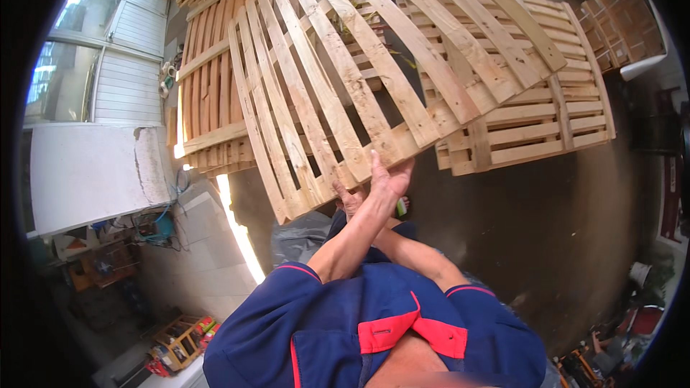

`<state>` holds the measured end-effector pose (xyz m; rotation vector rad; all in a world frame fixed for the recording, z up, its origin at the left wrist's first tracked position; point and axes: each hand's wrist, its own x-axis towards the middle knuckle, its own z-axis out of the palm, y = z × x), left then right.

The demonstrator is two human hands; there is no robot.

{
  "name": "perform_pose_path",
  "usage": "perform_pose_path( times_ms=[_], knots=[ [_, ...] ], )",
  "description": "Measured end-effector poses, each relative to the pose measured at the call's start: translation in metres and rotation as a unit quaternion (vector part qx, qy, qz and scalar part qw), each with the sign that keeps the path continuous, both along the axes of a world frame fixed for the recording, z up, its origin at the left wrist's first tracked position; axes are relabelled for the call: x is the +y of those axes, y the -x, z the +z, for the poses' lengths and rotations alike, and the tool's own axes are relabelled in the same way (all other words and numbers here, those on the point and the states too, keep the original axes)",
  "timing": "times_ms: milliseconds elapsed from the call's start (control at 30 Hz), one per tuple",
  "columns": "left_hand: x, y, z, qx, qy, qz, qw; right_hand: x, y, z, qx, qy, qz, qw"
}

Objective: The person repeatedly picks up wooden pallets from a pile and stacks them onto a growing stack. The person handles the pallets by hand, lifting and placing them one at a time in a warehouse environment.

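A slatted wooden pallet (320, 104) is raised at a tilt in front of me, its near edge board close to my body. My forearms cross. My left hand (392, 181), its arm passing on top, grips the near edge with the thumb on the upper face and the other fingers partly hidden underneath. To its left, my right hand (351, 200) holds the same edge from below, partly covered by my left forearm.
Another slatted pallet (521, 151) lies to the right, partly under the held one. Reddish-brown pallets (212, 75) are stacked at the left. Stacked cardboard boxes (618, 25) are at the far right. A white panel (93, 176) and a teal tool with cables (164, 226) are at the left.
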<state>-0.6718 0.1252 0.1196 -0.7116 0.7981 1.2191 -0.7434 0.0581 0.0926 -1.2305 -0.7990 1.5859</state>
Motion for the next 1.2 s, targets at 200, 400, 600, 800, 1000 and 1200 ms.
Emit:
perform_pose_path(
  times_ms=[200,400,600,800,1000,1200],
  knots=[
    [0.056,0.047,0.040,-0.162,-0.233,-0.486,0.826,0.066,-0.019,0.008,-0.105,0.025,-0.243,0.964],
    [0.176,0.308,0.010,0.942,0.005,-0.309,0.129,0.127,-0.066,0.004,-0.226,0.059,-0.306,0.923],
    [0.206,0.245,-0.102,0.531,-0.065,-0.461,0.708,0.194,-0.146,0.015,-0.282,0.063,-0.236,0.928],
    [0.170,0.194,-0.058,0.554,-0.090,-0.415,0.716,0.244,-0.124,0.069,-0.178,-0.061,-0.204,0.961],
    [0.084,0.184,0.035,0.502,-0.154,-0.259,0.811,0.222,-0.206,0.112,-0.098,0.017,-0.137,0.986],
    [0.049,-0.017,0.013,0.191,-0.197,-0.179,0.945,0.063,-0.340,0.044,-0.023,-0.105,-0.262,0.959]
  ],
)
